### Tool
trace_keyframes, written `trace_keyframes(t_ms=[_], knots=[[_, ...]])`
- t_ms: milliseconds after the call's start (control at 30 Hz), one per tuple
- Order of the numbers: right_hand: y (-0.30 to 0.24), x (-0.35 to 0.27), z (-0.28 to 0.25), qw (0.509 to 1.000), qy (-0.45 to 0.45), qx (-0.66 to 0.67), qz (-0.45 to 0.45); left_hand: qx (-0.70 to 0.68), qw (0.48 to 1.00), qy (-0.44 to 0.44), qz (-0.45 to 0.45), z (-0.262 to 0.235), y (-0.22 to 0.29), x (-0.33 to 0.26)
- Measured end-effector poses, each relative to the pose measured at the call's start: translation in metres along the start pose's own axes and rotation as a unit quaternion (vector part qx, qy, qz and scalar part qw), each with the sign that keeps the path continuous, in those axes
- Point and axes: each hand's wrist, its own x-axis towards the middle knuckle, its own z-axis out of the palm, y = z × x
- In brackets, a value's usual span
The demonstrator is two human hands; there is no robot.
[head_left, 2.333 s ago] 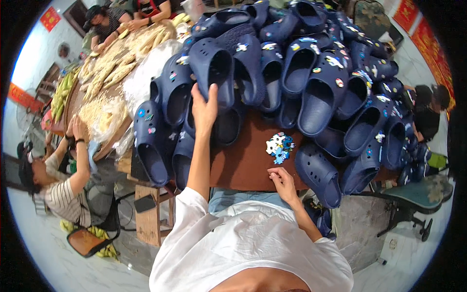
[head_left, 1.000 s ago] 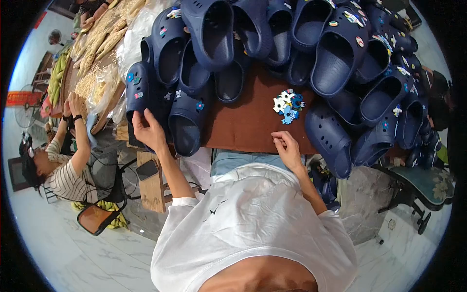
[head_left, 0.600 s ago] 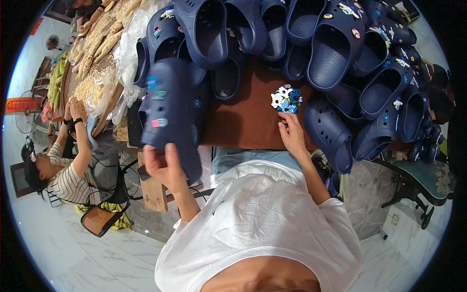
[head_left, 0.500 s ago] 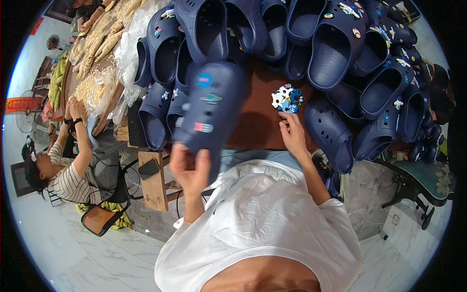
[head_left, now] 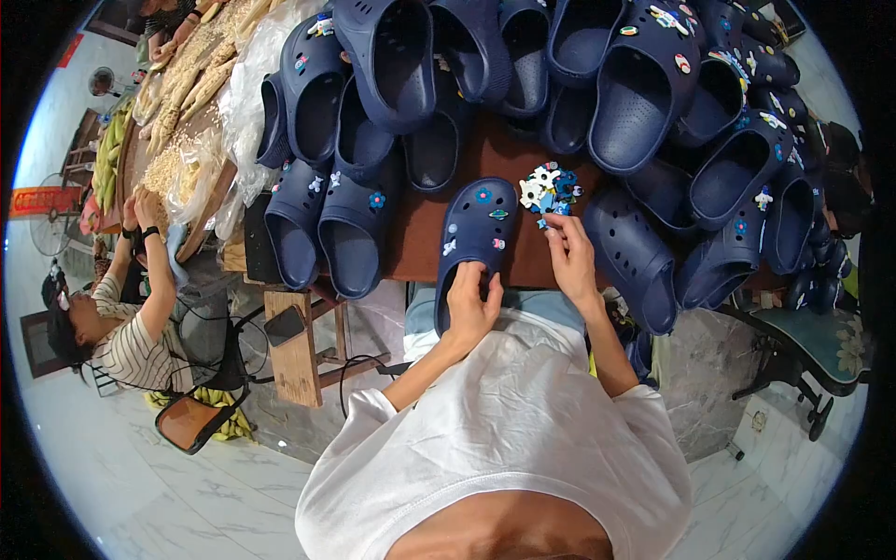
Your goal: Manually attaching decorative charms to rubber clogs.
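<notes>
A navy clog (head_left: 480,217) with several small charms on its perforated top stands at the table's near edge, toe pointing away. My left hand (head_left: 473,303) grips it, fingers tucked into the foot opening. Right of its toe lies a pile of loose shoe charms (head_left: 549,187), white, blue and black. My right hand (head_left: 574,259) is at the near side of that pile, fingertips pinched on a small bluish charm that they mostly cover. Beside this hand sits another navy clog (head_left: 632,245) with bare holes.
Many navy clogs (head_left: 644,103) are heaped along the back and right of the brown table (head_left: 509,154). Further left, a person in a striped shirt (head_left: 140,336) works at corn kernels (head_left: 173,177). A phone (head_left: 285,325) lies on a wooden stool (head_left: 291,364).
My left hand has swung the clog rightward and down to the table edge, its charms now in clear view. My right hand has drawn slightly back from the pile, fingertips pinched.
</notes>
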Motion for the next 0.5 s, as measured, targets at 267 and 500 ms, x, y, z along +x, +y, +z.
trace_keyframes(t_ms=[267,500], knots=[[-0.021,0.022,0.012,0.998,-0.064,0.01,-0.024,0.012,0.987,-0.163,-0.009,-0.007,0.034,0.025],[-0.03,0.04,0.014,0.994,-0.087,-0.041,-0.042,-0.007,0.988,-0.155,-0.02,-0.043,0.053,0.09]])
